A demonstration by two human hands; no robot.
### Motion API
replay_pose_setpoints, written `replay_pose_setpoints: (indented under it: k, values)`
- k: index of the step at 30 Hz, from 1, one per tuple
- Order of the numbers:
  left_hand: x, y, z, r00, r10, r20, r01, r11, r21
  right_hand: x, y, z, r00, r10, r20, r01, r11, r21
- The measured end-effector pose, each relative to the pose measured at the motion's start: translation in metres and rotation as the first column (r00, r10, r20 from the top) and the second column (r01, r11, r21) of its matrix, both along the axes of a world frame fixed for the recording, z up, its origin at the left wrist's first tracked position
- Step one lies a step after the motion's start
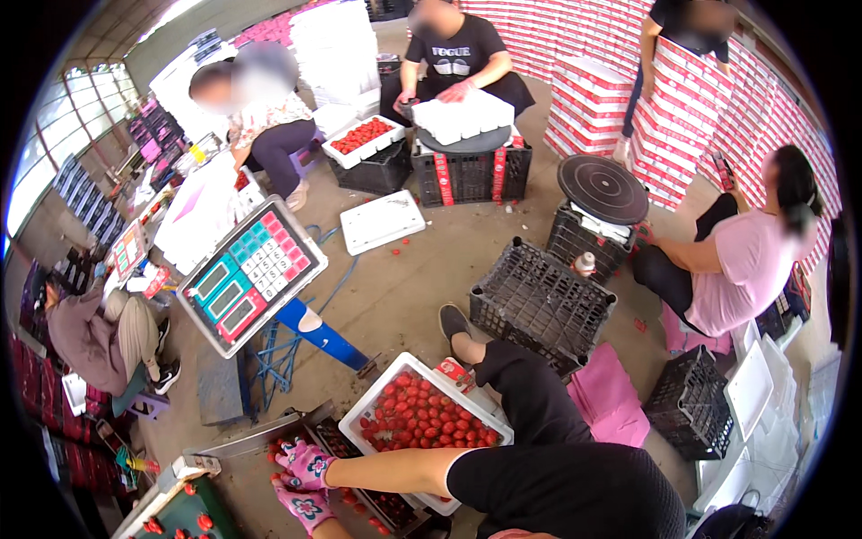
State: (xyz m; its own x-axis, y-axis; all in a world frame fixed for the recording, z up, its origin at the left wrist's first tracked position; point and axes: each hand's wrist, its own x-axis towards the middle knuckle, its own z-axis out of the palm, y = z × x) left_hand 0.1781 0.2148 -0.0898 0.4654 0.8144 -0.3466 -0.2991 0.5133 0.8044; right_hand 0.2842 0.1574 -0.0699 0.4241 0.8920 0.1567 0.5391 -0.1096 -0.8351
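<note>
Both my hands wear pink gloves with a flower pattern, close together at the lower left. My right hand (306,463) is the upper one, its fingers bent down among loose strawberries (348,496); what lies under its fingertips is hidden. Just below, my left hand (303,506) has its fingers curled at a red strawberry (276,478). Beneath my hands runs a dark-edged metal tray (395,510) with more strawberries. Beside my right forearm stands a white foam box (493,423), filled with red strawberries (422,415).
A scale display (251,278) on a blue post (314,332) rises beyond my hands. A green tray (193,512) with strawberries sits lower left. Black crates (541,301), a round-topped stand (602,189) and a foam lid (382,222) are farther off. Several people work around.
</note>
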Motion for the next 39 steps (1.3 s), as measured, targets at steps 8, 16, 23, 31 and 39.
replay_pose_setpoints:
  k: [8,16,23,31,39]
  values:
    - [0.026,-0.006,0.044,0.994,0.002,-0.106,-0.008,0.998,-0.06,-0.018,0.001,0.001,0.993,-0.024,-0.118,0.026,0.999,0.02]
    - [0.005,-0.034,0.065,0.972,0.067,-0.226,-0.09,0.991,-0.096,-0.04,-0.011,-0.001,0.983,-0.023,-0.183,0.064,0.973,0.221]
    - [0.002,-0.029,0.039,0.975,0.201,-0.099,-0.21,0.974,-0.088,-0.026,-0.021,0.002,0.97,0.023,-0.243,0.005,0.993,0.114]
    - [-0.011,-0.022,0.025,0.98,0.192,-0.051,-0.193,0.981,-0.029,-0.032,-0.005,-0.013,0.993,-0.095,0.075,0.097,0.995,-0.017]
    - [0.008,-0.019,0.028,0.951,0.302,-0.072,-0.308,0.945,-0.112,-0.027,0.0,-0.011,0.995,-0.023,0.095,0.032,0.995,-0.097]
